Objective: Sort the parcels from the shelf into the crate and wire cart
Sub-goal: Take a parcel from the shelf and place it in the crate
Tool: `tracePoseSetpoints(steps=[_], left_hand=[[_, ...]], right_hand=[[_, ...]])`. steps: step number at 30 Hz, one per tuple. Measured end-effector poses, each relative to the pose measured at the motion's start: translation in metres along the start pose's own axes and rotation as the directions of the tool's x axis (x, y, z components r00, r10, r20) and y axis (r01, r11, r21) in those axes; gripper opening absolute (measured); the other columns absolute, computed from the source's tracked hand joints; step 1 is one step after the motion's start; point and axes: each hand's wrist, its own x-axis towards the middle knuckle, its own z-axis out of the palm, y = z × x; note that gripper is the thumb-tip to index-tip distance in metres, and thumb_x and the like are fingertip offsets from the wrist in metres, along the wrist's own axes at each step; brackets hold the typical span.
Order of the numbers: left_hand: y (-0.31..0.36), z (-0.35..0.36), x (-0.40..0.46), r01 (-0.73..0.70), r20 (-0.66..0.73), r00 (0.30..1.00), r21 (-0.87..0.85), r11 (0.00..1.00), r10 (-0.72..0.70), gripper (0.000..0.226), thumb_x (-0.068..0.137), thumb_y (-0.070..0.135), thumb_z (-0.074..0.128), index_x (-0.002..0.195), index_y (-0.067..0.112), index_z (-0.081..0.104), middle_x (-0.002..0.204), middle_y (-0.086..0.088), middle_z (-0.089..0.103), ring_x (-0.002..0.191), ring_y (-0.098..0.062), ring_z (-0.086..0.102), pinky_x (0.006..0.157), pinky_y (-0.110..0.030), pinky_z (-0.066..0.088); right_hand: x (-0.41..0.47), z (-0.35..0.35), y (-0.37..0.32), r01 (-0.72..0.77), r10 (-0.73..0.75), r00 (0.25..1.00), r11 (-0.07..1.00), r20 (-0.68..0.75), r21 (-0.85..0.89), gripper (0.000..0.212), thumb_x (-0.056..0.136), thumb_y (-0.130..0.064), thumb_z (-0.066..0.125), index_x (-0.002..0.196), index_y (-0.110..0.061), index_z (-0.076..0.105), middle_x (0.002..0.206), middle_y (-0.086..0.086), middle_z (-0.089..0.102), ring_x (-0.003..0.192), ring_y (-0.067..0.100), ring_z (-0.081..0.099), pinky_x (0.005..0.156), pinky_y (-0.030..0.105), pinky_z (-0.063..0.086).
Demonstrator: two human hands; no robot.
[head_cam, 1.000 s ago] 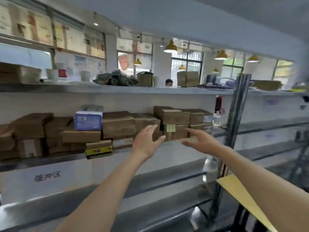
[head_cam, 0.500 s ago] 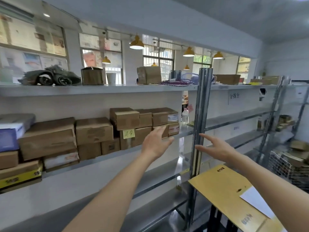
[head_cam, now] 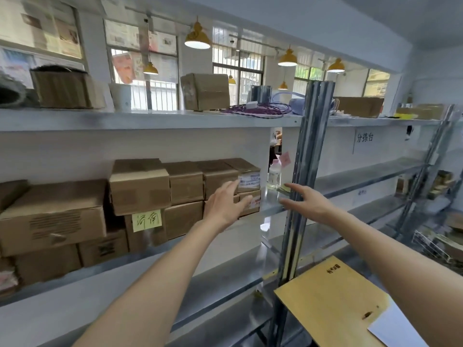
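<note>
Brown cardboard parcels [head_cam: 140, 184] are stacked along the middle shelf [head_cam: 270, 206]. At the right end of the row sit two small boxes, the upper one [head_cam: 246, 175] with a white label and a lower one [head_cam: 250, 201]. My left hand [head_cam: 224, 205] reaches up in front of these end boxes, fingers straight, holding nothing. My right hand [head_cam: 304, 200] is stretched out with fingers extended, just right of the boxes, in front of the steel upright [head_cam: 303, 171]. A wire cart [head_cam: 436, 244] holding parcels stands at the far right.
A clear bottle [head_cam: 274, 176] stands on the shelf beside the end boxes. A yellow note [head_cam: 146, 220] is stuck on a lower box. A wooden board [head_cam: 330, 301] with white paper lies at the lower right. The top shelf carries boxes, a cup and cables.
The view has swung right along the shelf. Both hands have moved toward the right end of the parcel row, the left hand now in front of the end boxes.
</note>
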Motion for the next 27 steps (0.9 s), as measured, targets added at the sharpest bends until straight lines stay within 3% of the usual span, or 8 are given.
tracePoseSetpoints(steps=[12, 20, 24, 27], left_hand=[[-0.016, 0.045, 0.072, 0.027, -0.111, 0.994, 0.049, 0.998, -0.022, 0.065, 0.097, 0.056, 0.057, 0.155, 0.031, 0.039, 0.16, 0.009, 0.037, 0.146, -0.013, 0.036, 0.116, -0.039, 0.035], [-0.015, 0.079, 0.079, 0.15, -0.14, 0.979, 0.011, 0.989, -0.147, 0.061, 0.098, 0.054, 0.058, 0.153, 0.034, 0.04, 0.156, 0.015, 0.04, 0.141, -0.007, 0.039, 0.113, -0.037, 0.038], [-0.017, 0.102, 0.079, 0.236, -0.155, 0.96, 0.006, 0.972, -0.232, 0.059, 0.098, 0.053, 0.058, 0.152, 0.035, 0.042, 0.154, 0.018, 0.042, 0.139, -0.003, 0.039, 0.11, -0.031, 0.036], [-0.02, 0.115, 0.08, 0.304, -0.174, 0.939, 0.015, 0.953, -0.297, 0.059, 0.098, 0.054, 0.057, 0.152, 0.037, 0.042, 0.151, 0.019, 0.043, 0.133, 0.002, 0.038, 0.109, -0.031, 0.036]], right_hand=[[0.157, 0.029, 0.038, 0.143, -0.149, 0.988, 0.983, 0.044, 0.112, 0.078, 0.091, -0.061, 0.062, 0.157, -0.027, 0.036, 0.158, 0.006, 0.042, 0.144, 0.029, 0.041, 0.116, 0.052, 0.038], [0.26, 0.063, 0.055, 0.256, -0.27, 0.952, 0.961, 0.145, 0.107, 0.093, 0.086, -0.054, 0.074, 0.161, -0.03, 0.024, 0.162, 0.01, 0.035, 0.142, 0.032, 0.043, 0.113, 0.045, 0.04], [0.29, 0.086, 0.061, 0.293, -0.324, 0.935, 0.935, 0.143, 0.201, 0.091, 0.085, -0.044, 0.08, 0.158, -0.017, 0.032, 0.157, 0.011, 0.042, 0.141, 0.032, 0.045, 0.114, 0.043, 0.04], [0.299, 0.094, 0.069, 0.308, -0.346, 0.935, 0.905, 0.083, 0.294, 0.08, 0.083, -0.041, 0.083, 0.15, -0.017, 0.045, 0.148, 0.01, 0.053, 0.134, 0.031, 0.052, 0.11, 0.044, 0.045]])
